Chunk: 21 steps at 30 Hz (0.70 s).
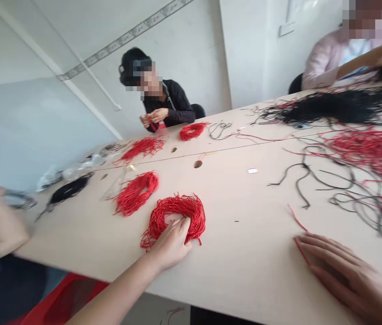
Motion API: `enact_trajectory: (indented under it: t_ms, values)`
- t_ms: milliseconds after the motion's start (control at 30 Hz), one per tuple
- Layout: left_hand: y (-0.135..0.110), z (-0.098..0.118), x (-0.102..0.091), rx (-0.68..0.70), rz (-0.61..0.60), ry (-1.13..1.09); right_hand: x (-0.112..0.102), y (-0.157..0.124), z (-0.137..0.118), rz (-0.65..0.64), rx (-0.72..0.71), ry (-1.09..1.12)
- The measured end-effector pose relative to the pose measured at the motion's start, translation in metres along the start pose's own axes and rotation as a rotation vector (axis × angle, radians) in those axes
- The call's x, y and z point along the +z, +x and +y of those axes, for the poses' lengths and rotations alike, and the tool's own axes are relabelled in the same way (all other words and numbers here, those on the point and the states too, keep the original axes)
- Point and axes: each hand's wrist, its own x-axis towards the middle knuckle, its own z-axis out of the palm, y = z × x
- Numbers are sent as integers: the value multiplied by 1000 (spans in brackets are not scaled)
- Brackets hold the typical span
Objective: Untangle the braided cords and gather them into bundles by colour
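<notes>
My left hand (174,239) reaches over the near edge onto a ring-shaped bundle of red cords (196,214). Its fingers are closed on the right side of the ring, and the fingertips are hidden among the strands. Further right, my right hand (340,266) rests low over the table, its fingers stretched out and the thumb apart from them. A short red cord (296,217) runs under the fingertips, and part of it shows between index finger and thumb. A second red bundle (135,194) lies just beyond the left hand.
Loose black cords (301,180) and a red heap (374,151) lie at right, with a black pile (340,106) behind. A small white tag (252,171) and a round table hole (197,164) are mid-table. Co-workers sit across and at right; another person's arm (3,221) is at left.
</notes>
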Motion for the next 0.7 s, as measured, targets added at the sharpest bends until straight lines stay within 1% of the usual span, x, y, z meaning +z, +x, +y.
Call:
enact_trajectory:
  t_ms: [67,100,167,233,300,367,433,500,633,700]
  values:
    - [12,17,2,110,4,10,-9,13,-11,-31,29,21]
    - [19,25,3,169,3,16,-13,18,-15,-79,68,43]
    - [34,39,5,285,2,30,-18,25,-21,-113,116,106]
    - [50,51,4,375,13,49,-21,29,-25,-117,135,189]
    - [66,59,3,423,42,69,-23,32,-29,-104,137,245]
    - [81,63,1,433,86,85,-26,34,-33,-84,144,241]
    - [94,62,2,427,138,95,-28,35,-33,-67,155,197]
    - [105,53,6,402,192,91,-30,36,-31,-59,172,152]
    - [123,23,22,303,288,7,-39,36,-16,-66,236,52]
    - [132,7,33,301,301,-14,-46,39,-7,-77,279,3]
